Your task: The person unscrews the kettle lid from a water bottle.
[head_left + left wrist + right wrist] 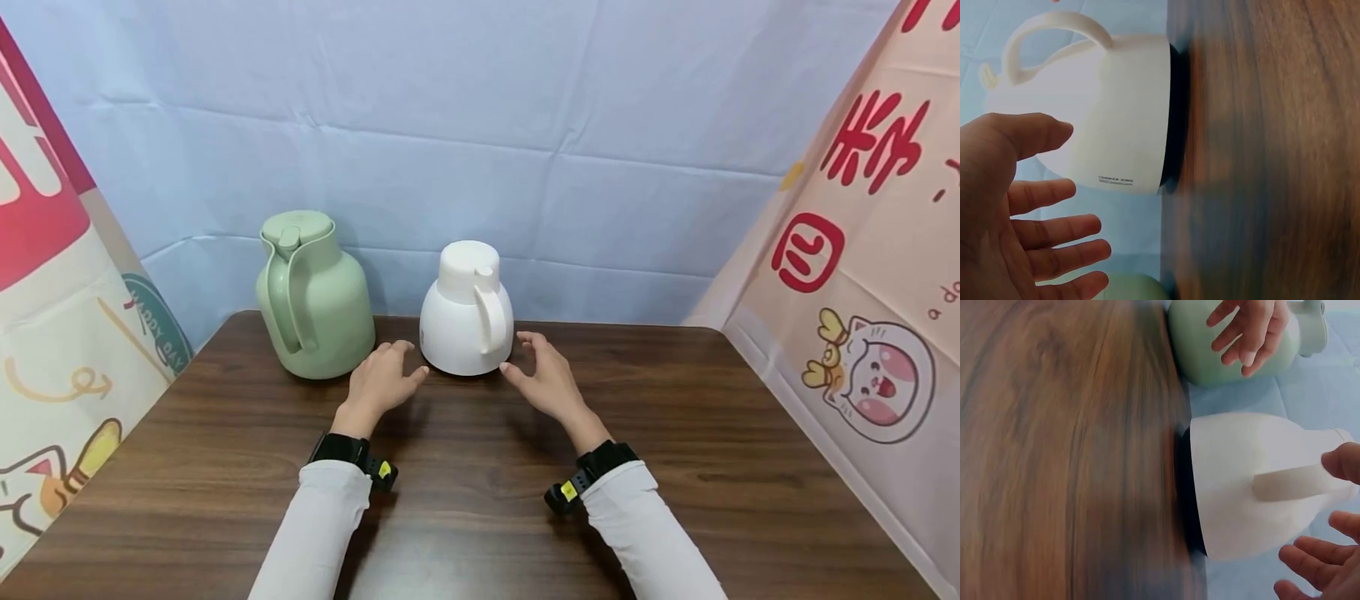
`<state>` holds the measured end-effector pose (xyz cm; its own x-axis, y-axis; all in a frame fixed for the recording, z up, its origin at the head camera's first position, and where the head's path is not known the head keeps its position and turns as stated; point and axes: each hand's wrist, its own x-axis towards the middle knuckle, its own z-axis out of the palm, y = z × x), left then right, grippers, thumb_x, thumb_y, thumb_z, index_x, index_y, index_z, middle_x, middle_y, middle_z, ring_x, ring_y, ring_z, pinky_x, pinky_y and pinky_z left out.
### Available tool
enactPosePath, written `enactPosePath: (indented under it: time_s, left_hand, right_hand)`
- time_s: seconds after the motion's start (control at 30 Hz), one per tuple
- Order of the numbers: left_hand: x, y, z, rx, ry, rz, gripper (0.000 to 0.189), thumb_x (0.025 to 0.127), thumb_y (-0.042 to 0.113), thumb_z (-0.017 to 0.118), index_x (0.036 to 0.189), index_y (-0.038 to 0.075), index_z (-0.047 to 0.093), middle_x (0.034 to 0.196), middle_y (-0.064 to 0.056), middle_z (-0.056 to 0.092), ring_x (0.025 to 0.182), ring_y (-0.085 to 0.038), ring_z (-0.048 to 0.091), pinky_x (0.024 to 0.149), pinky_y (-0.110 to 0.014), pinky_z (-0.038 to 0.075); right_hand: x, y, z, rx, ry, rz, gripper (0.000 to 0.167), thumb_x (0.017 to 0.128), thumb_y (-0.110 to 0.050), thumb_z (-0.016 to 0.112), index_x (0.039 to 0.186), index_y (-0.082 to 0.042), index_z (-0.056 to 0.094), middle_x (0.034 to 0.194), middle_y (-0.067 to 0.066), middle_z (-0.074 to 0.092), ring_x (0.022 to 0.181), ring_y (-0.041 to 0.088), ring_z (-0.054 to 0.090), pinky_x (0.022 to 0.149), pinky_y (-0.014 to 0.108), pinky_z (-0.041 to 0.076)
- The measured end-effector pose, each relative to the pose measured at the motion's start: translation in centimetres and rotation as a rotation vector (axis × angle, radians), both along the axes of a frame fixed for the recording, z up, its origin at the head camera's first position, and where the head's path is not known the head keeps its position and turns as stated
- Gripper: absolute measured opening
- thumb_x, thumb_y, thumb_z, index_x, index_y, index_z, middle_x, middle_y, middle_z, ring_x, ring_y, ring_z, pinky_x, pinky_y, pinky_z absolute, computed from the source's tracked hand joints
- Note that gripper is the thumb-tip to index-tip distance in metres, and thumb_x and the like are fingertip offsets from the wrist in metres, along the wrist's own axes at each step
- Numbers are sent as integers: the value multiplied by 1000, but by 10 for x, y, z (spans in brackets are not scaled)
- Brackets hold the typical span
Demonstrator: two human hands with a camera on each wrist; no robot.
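Note:
A white thermal jug point(456, 332) with a lid and a side handle stands upright near the table's back edge. My left hand point(382, 379) is at its left, fingers spread and relaxed, holding nothing. On the other side my right hand point(546, 377) is likewise spread beside the jug, nearest its handle point(491, 318). The left wrist view shows small print on the jug's white body point(1129, 119) and a gap between it and my fingers. In the right wrist view, my right fingers point(1316, 559) are close to the jug; whether they touch it I cannot tell.
Left of the white jug stands a taller green thermal jug point(337, 308), also upright, close to my left hand. Both are on a dark wooden table point(465, 517). A pale blue cloth point(450, 125) hangs behind, with printed cloths point(862, 333) at the sides.

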<state>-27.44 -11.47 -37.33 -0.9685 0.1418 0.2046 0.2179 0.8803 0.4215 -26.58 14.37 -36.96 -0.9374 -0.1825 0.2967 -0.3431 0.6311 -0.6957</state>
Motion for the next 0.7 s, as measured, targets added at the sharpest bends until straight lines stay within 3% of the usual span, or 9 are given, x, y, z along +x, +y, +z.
enactPosePath:
  time_s: [0.23, 0.7]
  left_hand:
    - [-5, 3, -2, 43, 18, 20, 51, 87, 36, 61, 126, 5, 54, 117, -17, 55, 100, -32, 56, 73, -45, 48]
    - [-17, 13, 0, 98, 5, 55, 52, 86, 34, 61, 129, 5, 51, 116, -16, 54, 96, -30, 56, 73, -44, 47]
  right_hand:
    - [-9, -12, -2, -145, -64, -10, 60, 88, -28, 62, 138, -8, 35, 127, 17, 48, 115, 34, 48, 87, 48, 42]
    - [-25, -39, -6, -336, -13, -122, 54, 82, -14, 69, 128, -3, 45, 112, 16, 57, 102, 29, 55, 84, 42, 44]
